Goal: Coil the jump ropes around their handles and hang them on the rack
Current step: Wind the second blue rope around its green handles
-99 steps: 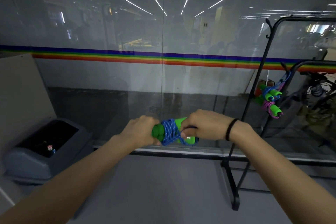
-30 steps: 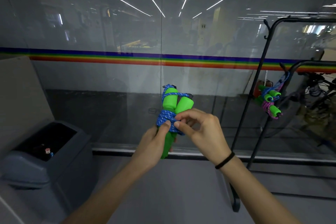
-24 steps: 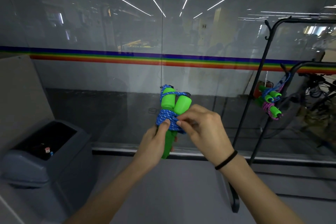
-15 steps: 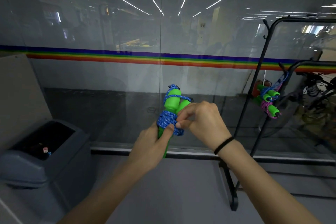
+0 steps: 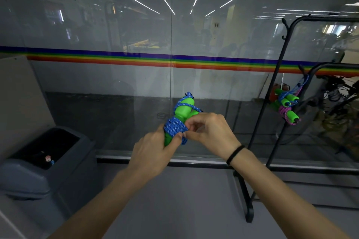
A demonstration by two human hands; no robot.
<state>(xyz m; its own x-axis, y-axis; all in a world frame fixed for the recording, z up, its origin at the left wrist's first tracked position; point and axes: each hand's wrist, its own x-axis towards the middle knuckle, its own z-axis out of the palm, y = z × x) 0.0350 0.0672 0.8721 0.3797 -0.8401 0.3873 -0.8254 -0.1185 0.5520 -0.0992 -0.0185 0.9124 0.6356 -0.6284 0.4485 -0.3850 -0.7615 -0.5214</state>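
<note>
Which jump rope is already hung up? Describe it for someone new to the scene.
Look to the black rack on the right. From its lower bar hangs a green-handled bundle. Unlike the held blue-wrapped bundle, it shows pink rope too.

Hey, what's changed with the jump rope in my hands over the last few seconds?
The jump rope bundle went from lying sideways to standing upright. The left hand now grips its lower end; the right hand pinches the blue coil. The hung ropes, the rack and the bin stayed put.
</note>
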